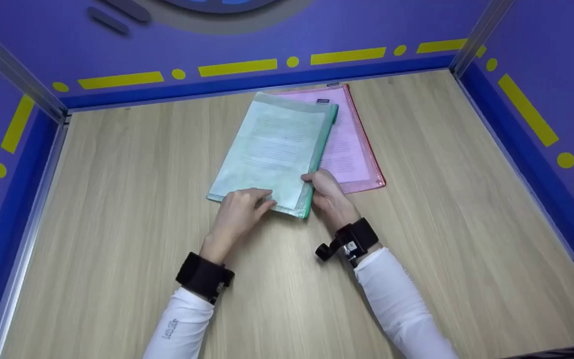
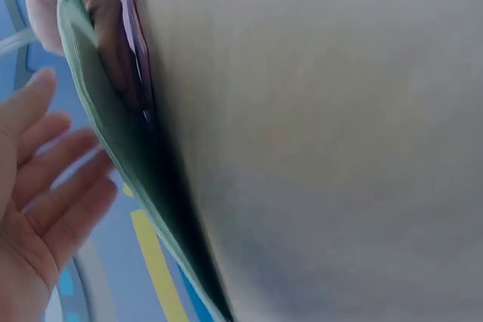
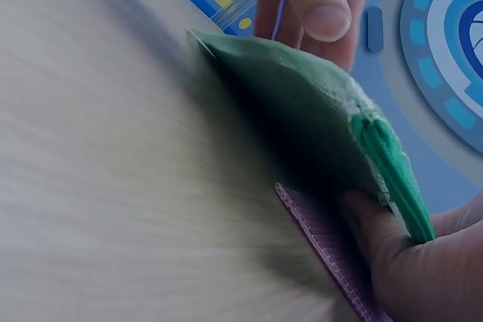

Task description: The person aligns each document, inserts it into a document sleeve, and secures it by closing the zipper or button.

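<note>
A green zip document folder (image 1: 274, 149) with printed paper inside lies partly over a pink zip folder (image 1: 349, 149). My right hand (image 1: 334, 197) pinches the green folder's zipped right edge near its lower corner, thumb on top and fingers beneath. In the right wrist view, that green zipper (image 3: 389, 167) and the raised near edge show, with a dark gap under the folder. My left hand (image 1: 239, 209) hovers at the near edge, its fingers relaxed and spread in the left wrist view. The pink folder's left part is hidden under the green one.
Both folders lie on a wood-grain table (image 1: 132, 199), toward its back. Blue-purple panels (image 1: 242, 50) with yellow markings wall in the back and both sides. Black camera bands (image 1: 202, 276) sit on both wrists.
</note>
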### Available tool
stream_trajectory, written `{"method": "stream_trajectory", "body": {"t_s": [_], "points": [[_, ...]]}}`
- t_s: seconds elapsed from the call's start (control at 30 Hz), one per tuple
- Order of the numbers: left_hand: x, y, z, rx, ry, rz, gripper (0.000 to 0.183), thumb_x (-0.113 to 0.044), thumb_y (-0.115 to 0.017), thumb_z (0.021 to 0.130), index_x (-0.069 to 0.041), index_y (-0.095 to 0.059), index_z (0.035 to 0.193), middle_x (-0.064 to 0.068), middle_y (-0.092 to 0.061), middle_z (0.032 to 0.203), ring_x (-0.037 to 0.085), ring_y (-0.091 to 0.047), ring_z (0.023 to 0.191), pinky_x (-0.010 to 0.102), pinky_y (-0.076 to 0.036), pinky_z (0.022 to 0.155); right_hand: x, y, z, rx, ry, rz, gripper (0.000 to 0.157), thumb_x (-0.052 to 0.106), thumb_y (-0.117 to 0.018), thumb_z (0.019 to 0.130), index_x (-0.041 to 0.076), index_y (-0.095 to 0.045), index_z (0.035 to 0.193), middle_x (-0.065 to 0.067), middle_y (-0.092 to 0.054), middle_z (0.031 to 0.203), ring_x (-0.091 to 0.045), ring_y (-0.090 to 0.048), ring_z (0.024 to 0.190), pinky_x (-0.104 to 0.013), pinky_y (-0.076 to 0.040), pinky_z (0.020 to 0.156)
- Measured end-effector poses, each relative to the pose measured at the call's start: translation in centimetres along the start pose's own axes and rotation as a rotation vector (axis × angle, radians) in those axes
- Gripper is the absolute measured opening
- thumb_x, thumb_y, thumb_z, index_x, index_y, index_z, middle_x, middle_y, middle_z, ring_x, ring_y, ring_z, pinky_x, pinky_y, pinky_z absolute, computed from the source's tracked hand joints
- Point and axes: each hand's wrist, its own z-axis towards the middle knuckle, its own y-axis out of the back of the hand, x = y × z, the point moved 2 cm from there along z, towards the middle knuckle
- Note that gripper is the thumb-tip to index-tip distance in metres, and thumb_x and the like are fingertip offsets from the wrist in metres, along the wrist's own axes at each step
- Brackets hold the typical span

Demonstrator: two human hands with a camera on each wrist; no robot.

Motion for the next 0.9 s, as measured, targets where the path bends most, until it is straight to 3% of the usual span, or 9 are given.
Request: {"method": "stream_trajectory", "body": {"t_s": [0.1,0.2,0.33,0.43,0.57,0.7,0.8,0.9], "points": [[1.4,0.6,-0.1,0.020,0.148,-0.002,0.042,-0.034,-0.066,0.095,-0.005,-0.067,0.126,0.017,-0.066,0.131,0.034,-0.065,0.119,0.046,-0.054,0.099,0.0,0.1,0.0,0.005,-0.014,0.004,0.049,-0.006,-0.043,0.094,-0.006,-0.036,0.143,-0.017,-0.052,0.132,-0.026,-0.055,0.117,-0.039,-0.048,0.104],[3.1,1.3,0.0,0.078,0.288,-0.019,0.061,-0.042,-0.061,0.097,-0.004,-0.050,0.144,0.024,-0.042,0.153,0.043,-0.047,0.138,0.054,-0.044,0.110,0.2,0.2,-0.1,0.026,-0.008,-0.002,0.049,-0.005,-0.042,0.095,-0.002,-0.036,0.144,-0.017,-0.054,0.130,-0.026,-0.057,0.115,-0.039,-0.049,0.101],[5.4,2.7,-0.3,0.110,0.454,-0.094,0.078,-0.048,-0.054,0.099,-0.003,-0.026,0.156,0.028,-0.018,0.162,0.048,-0.027,0.148,0.061,-0.033,0.116,0.4,0.0,-0.4,0.088,0.000,-0.005,0.047,-0.001,-0.043,0.098,0.001,-0.036,0.145,-0.016,-0.056,0.129,-0.025,-0.059,0.115,-0.040,-0.050,0.101],[6.8,3.6,-0.5,0.069,0.548,-0.179,0.082,-0.049,-0.051,0.100,-0.001,-0.017,0.157,0.030,-0.021,0.161,0.047,-0.026,0.148,0.059,-0.030,0.118,0.5,-0.2,-0.7,0.116,0.011,-0.013,0.043,0.002,-0.044,0.100,0.002,-0.038,0.142,-0.013,-0.057,0.122,-0.022,-0.060,0.109,-0.038,-0.051,0.098],[8.1,4.3,-0.7,0.025,0.655,-0.348,0.079,-0.053,-0.049,0.099,0.000,-0.028,0.154,0.028,-0.048,0.147,0.040,-0.050,0.135,0.051,-0.043,0.112,0.7,-0.4,-1.0,0.145,0.018,-0.024,0.041,0.003,-0.046,0.100,0.002,-0.039,0.141,-0.011,-0.059,0.115,-0.020,-0.063,0.101,-0.036,-0.053,0.093],[8.2,4.2,-0.9,0.000,0.688,-0.565,0.068,-0.049,-0.048,0.100,-0.006,-0.038,0.151,0.021,-0.059,0.136,0.032,-0.060,0.123,0.045,-0.047,0.108,1.0,-0.5,-1.4,0.176,0.045,-0.086,0.040,0.005,-0.047,0.100,0.001,-0.041,0.139,-0.010,-0.061,0.115,-0.020,-0.064,0.100,-0.034,-0.053,0.091],[7.9,4.1,-1.2,-0.022,0.634,-0.695,0.056,-0.033,-0.045,0.104,-0.008,-0.034,0.153,0.018,-0.055,0.143,0.028,-0.055,0.132,0.042,-0.043,0.114,1.3,-0.5,-1.6,0.187,0.085,-0.175,0.039,0.007,-0.048,0.100,0.000,-0.043,0.138,-0.009,-0.062,0.112,-0.019,-0.063,0.099,-0.032,-0.052,0.090],[7.7,4.2,-1.5,-0.036,0.580,-0.750,0.049,-0.020,-0.041,0.105,-0.008,-0.034,0.153,0.017,-0.053,0.145,0.027,-0.053,0.134,0.041,-0.043,0.114,1.7,-0.6,-1.9,0.208,0.117,-0.257,0.044,0.002,-0.050,0.096,-0.001,-0.043,0.139,-0.009,-0.062,0.115,-0.019,-0.062,0.102,-0.032,-0.050,0.093]]}}
